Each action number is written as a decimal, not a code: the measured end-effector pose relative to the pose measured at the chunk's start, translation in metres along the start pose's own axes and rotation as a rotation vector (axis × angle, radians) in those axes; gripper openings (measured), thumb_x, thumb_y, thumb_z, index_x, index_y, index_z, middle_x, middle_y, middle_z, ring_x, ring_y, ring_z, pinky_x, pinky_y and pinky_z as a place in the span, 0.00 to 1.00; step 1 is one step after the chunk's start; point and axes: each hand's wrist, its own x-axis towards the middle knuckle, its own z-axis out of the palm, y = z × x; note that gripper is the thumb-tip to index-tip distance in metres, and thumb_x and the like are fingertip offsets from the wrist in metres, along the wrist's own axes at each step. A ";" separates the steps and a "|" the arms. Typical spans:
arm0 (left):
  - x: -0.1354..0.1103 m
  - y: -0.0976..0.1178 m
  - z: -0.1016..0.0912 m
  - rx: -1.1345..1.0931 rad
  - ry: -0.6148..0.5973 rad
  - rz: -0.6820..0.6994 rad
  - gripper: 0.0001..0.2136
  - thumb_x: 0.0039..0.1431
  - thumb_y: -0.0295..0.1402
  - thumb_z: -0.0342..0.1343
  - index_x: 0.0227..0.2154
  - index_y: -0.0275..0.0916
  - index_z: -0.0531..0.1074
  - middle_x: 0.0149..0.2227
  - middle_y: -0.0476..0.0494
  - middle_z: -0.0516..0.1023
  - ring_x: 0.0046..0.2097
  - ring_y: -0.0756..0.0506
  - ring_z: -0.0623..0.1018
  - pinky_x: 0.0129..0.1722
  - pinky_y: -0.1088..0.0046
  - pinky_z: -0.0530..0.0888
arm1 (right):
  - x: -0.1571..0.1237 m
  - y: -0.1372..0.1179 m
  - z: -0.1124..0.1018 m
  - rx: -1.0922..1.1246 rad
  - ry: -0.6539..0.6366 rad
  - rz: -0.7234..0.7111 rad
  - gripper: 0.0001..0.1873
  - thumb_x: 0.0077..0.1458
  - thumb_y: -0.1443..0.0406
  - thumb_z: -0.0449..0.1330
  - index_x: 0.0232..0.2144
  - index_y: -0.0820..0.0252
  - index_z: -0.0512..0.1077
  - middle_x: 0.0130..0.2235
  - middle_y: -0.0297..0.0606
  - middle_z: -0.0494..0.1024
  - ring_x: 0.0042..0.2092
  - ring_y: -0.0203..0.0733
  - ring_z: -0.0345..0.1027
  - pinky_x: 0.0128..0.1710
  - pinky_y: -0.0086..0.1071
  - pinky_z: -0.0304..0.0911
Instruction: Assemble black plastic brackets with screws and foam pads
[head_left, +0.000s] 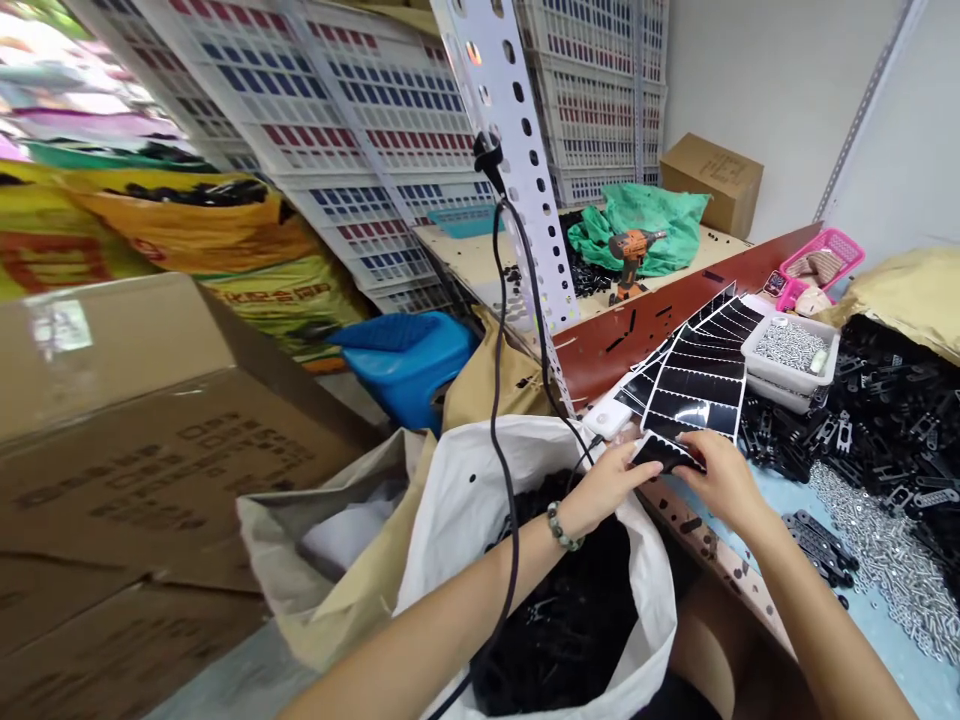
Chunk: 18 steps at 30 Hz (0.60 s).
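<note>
Both hands meet at the near end of a white backing sheet (697,385) that carries rows of black rectangular stickers. My left hand (611,480), with a bead bracelet on the wrist, pinches the sheet's lower edge. My right hand (720,475) closes its fingers on a black sticker strip (664,452) at that same edge. More sticker sheets (716,320) fan out behind it. Below my arms stands an open white sack (465,500) filled with small black plastic parts.
A white tray of silver screws (791,350) sits to the right, with piles of black brackets (892,400) and loose screws (885,550). A black cable (499,400) hangs from a perforated metal post (517,150). Cardboard boxes (135,440), a blue stool (405,360), a drill (630,255).
</note>
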 end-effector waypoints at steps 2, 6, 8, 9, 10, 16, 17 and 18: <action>0.008 -0.002 -0.003 0.044 -0.022 0.015 0.14 0.52 0.41 0.58 0.36 0.37 0.69 0.32 0.47 0.74 0.35 0.45 0.74 0.38 0.68 0.71 | 0.007 0.004 -0.002 0.042 0.007 0.042 0.15 0.51 0.68 0.61 0.43 0.56 0.72 0.32 0.35 0.77 0.36 0.43 0.73 0.49 0.45 0.65; 0.021 0.011 -0.017 0.196 0.071 0.154 0.24 0.49 0.38 0.61 0.49 0.39 0.65 0.41 0.45 0.73 0.36 0.48 0.73 0.36 0.72 0.71 | 0.011 0.013 -0.011 0.028 0.001 0.026 0.10 0.53 0.66 0.61 0.39 0.55 0.74 0.31 0.32 0.79 0.35 0.42 0.74 0.59 0.49 0.56; 0.026 0.023 -0.022 0.289 0.000 0.171 0.24 0.51 0.37 0.59 0.51 0.40 0.65 0.37 0.47 0.73 0.32 0.50 0.73 0.33 0.74 0.71 | 0.010 0.015 -0.017 -0.001 -0.027 0.028 0.09 0.54 0.66 0.59 0.39 0.55 0.74 0.36 0.36 0.80 0.41 0.45 0.75 0.56 0.47 0.59; 0.029 0.028 -0.024 0.324 -0.065 0.148 0.22 0.53 0.38 0.58 0.51 0.39 0.67 0.32 0.50 0.73 0.29 0.51 0.72 0.30 0.75 0.70 | 0.009 0.015 -0.019 -0.005 -0.042 0.042 0.09 0.55 0.66 0.58 0.40 0.56 0.73 0.39 0.38 0.80 0.43 0.47 0.74 0.52 0.45 0.62; 0.031 0.033 -0.025 0.342 -0.131 0.112 0.20 0.54 0.38 0.56 0.50 0.39 0.68 0.26 0.52 0.71 0.25 0.51 0.71 0.27 0.76 0.68 | 0.008 0.014 -0.022 0.003 -0.058 0.061 0.10 0.55 0.66 0.57 0.41 0.56 0.72 0.40 0.39 0.79 0.44 0.47 0.74 0.48 0.43 0.65; 0.041 0.033 -0.016 0.149 -0.101 -0.016 0.11 0.52 0.36 0.59 0.37 0.37 0.69 0.23 0.52 0.74 0.24 0.50 0.75 0.20 0.79 0.66 | 0.005 0.001 -0.030 0.029 -0.065 0.090 0.17 0.55 0.59 0.58 0.47 0.58 0.65 0.42 0.40 0.76 0.41 0.43 0.72 0.41 0.35 0.65; 0.042 0.031 -0.014 0.130 -0.082 -0.021 0.10 0.52 0.36 0.60 0.35 0.37 0.68 0.23 0.52 0.75 0.24 0.50 0.76 0.20 0.79 0.66 | 0.006 -0.003 -0.030 -0.027 -0.039 0.075 0.19 0.54 0.56 0.59 0.46 0.58 0.66 0.43 0.41 0.75 0.42 0.44 0.71 0.41 0.35 0.65; 0.042 0.029 -0.012 0.121 -0.074 -0.019 0.10 0.52 0.36 0.60 0.33 0.37 0.68 0.23 0.51 0.75 0.24 0.50 0.76 0.20 0.80 0.66 | 0.008 -0.007 -0.029 -0.079 -0.023 0.059 0.20 0.53 0.54 0.60 0.45 0.58 0.67 0.43 0.42 0.74 0.43 0.45 0.70 0.41 0.36 0.64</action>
